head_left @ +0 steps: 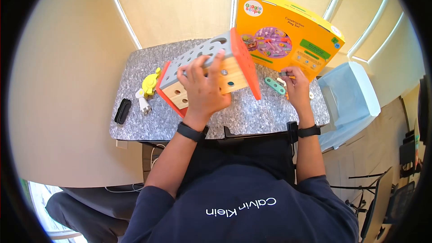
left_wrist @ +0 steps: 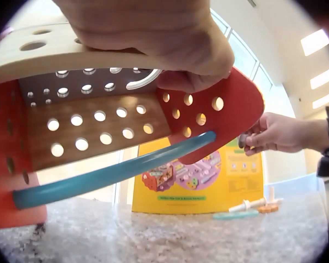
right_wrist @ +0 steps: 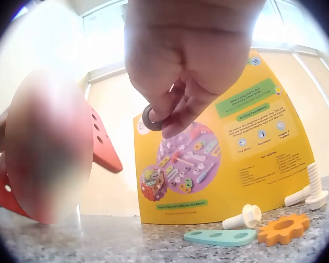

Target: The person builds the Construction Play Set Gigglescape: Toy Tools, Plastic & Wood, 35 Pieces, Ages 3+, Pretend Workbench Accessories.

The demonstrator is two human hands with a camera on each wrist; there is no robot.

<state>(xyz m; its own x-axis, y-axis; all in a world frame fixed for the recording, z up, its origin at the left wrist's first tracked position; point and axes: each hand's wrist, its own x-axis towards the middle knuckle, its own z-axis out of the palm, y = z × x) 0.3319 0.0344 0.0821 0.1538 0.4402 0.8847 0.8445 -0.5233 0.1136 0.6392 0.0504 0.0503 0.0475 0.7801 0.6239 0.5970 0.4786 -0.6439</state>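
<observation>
Over table (head_left: 256, 119) | hands closed: left (head_left: 204, 87) round holed box (head_left: 173, 74), right (head_left: 299, 91) on half-hidden grey ring (right_wrist: 147, 116)

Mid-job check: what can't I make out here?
Right wrist view: grip of left hand on toy toolbox, blurred.
Right wrist view: part of grey ring, behind fingers of right hand.
Head view: fine print on yellow box, too small.

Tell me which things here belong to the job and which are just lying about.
Likely part of the job:
holed toy box, gripped by the left hand
grey ring, pinched by the right hand
white screws, orange gear and teal strip, loose nearby

Apparently just lying about:
yellow toy piece, possibly from the set
black object
printed yellow carton
plastic-covered bin
</observation>
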